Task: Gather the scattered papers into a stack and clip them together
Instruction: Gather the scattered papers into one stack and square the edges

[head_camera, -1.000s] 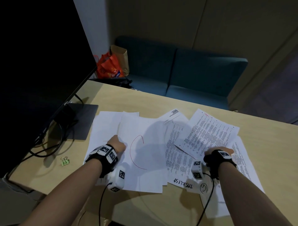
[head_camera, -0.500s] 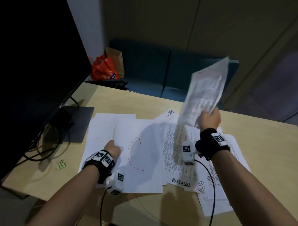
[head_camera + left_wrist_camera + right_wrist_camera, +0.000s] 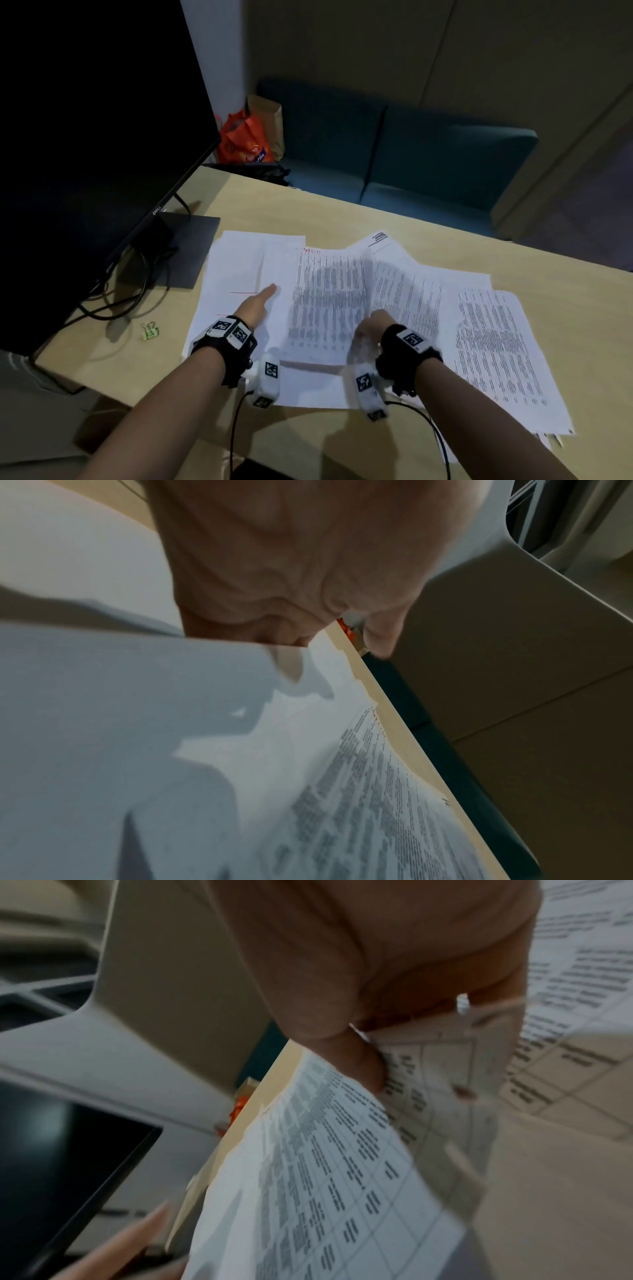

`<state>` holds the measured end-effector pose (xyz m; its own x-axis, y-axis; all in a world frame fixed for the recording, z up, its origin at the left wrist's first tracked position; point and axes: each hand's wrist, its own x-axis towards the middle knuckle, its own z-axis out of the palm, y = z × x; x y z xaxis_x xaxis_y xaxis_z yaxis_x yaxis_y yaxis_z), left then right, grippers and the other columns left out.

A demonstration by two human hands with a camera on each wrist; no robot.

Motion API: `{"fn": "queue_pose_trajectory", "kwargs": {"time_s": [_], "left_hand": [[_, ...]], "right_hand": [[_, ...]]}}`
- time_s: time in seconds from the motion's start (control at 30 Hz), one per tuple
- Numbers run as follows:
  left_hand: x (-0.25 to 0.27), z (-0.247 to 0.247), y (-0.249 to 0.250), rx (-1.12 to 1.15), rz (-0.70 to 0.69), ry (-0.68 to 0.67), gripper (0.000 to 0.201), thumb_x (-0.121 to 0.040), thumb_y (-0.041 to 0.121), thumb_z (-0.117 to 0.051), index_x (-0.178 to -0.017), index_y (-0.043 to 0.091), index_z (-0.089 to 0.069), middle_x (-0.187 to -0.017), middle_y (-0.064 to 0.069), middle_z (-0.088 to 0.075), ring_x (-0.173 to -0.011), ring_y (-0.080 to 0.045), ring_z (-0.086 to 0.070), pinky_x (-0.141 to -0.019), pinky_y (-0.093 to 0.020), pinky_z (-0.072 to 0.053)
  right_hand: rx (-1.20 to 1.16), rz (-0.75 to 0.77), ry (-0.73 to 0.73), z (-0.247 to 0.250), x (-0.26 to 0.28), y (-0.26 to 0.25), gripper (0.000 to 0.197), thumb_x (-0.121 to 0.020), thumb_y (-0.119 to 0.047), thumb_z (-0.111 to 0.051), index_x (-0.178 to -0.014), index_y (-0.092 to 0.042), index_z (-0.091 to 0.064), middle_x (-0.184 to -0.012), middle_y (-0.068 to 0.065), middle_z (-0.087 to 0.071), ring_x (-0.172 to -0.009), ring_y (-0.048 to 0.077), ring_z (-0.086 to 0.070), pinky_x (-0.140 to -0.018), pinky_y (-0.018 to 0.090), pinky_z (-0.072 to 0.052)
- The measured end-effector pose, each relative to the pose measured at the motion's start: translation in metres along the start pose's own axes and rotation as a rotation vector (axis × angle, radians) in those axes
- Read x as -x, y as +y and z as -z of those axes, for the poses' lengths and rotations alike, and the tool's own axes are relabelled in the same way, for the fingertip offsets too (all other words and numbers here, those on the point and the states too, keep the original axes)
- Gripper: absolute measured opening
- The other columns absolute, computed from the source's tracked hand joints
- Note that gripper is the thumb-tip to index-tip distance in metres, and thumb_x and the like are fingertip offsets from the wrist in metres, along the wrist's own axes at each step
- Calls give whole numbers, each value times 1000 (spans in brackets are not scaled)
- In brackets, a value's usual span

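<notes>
Right hand (image 3: 368,327) pinching printed sheet (image 3: 329,305), left hand (image 3: 255,305) flat

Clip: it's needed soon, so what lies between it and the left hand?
In the head view, a short stretch of bare table, then the left edge of the white papers, separate the green clip from the left hand.
</notes>
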<state>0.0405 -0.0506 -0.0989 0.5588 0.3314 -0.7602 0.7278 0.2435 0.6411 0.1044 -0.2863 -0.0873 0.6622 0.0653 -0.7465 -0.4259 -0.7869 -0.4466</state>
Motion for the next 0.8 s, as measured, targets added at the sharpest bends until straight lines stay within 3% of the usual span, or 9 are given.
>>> {"fn": "queue_pose_trajectory", "kwargs": {"time_s": [0.1, 0.17, 0.23, 0.27, 0.33, 0.5, 0.63, 0.7, 0.8], "left_hand": [[2, -3, -3, -183, -72, 3, 62, -77, 10, -70, -129, -10, -43, -108, -21, -59, -90, -31, -59, -70, -32, -45], [5, -4, -5, -257, -83, 34, 29, -67, -2, -59, -94, -8, -47, -74, -12, -46, -61, -22, -46, -57, -28, -36], [1, -2, -9, -351, -107, 76, 16, -74, -7, -50, -86, 2, -42, -81, -10, -43, -69, -21, -44, -59, -27, -36], [2, -3, -9, -358, -122, 96, 18, -78, -8, -46, -90, 4, -42, -88, -11, -44, -77, -21, -44, -65, -27, -38], [0, -2, -12, -361, -136, 111, 22, -82, -10, -42, -96, 6, -42, -98, -11, -44, -85, -22, -42, -76, -28, -37], [2, 0, -9, -505, -149, 105, 21, -83, -6, -48, -102, 3, -44, -100, -12, -48, -90, -24, -47, -80, -28, -38], [-1, 0, -8, -531, -153, 107, 24, -81, -6, -45, -104, -1, -48, -100, -11, -51, -88, -23, -48, -79, -28, -37], [1, 1, -7, -558, -148, 104, 25, -84, -7, -43, -106, 3, -47, -103, -11, -50, -90, -22, -48, -80, -27, -37], [3, 1, -6, -574, -141, 94, 25, -83, -5, -46, -106, 4, -48, -101, -12, -51, -91, -24, -50, -81, -28, -39]], "right_hand": [[16, 21, -55, -5, 3, -7, 16, -84, -15, -65, -82, -5, -53, -88, 11, -58, -80, 24, -58, -74, 37, -55], [-4, 28, -3, 3, 4, -7, 23, -86, -25, -64, -82, -5, -54, -83, 9, -59, -72, 20, -57, -70, 33, -51], [73, -59, 216, 23, -2, -2, 41, -84, -34, -60, -109, -2, -56, -115, 16, -58, -102, 26, -58, -95, 39, -43], [100, -134, 333, 35, 1, 1, 57, -84, -34, -59, -129, -2, -45, -136, 18, -45, -123, 32, -45, -105, 44, -35], [114, -267, 424, 56, 8, 16, 72, -84, -27, -60, -142, -1, -26, -150, 20, -22, -136, 39, -26, -110, 49, -29], [96, -219, 385, 71, 11, 70, 59, -82, -22, -54, -138, -12, -35, -148, 30, -26, -132, 44, -39, -105, 49, -41], [-358, -262, 520, 92, -2, 61, 75, -90, -10, -54, -150, -4, -11, -155, 19, -23, -139, 35, -33, -114, 47, -31], [-332, -236, 611, 100, -1, 47, 75, -90, -4, -52, -150, -5, -7, -154, 20, -21, -133, 41, -39, -106, 47, -39], [-235, -165, 677, 110, 4, 29, 57, -88, -3, -52, -139, -6, -27, -145, 21, -30, -118, 47, -48, -86, 46, -45]]}}
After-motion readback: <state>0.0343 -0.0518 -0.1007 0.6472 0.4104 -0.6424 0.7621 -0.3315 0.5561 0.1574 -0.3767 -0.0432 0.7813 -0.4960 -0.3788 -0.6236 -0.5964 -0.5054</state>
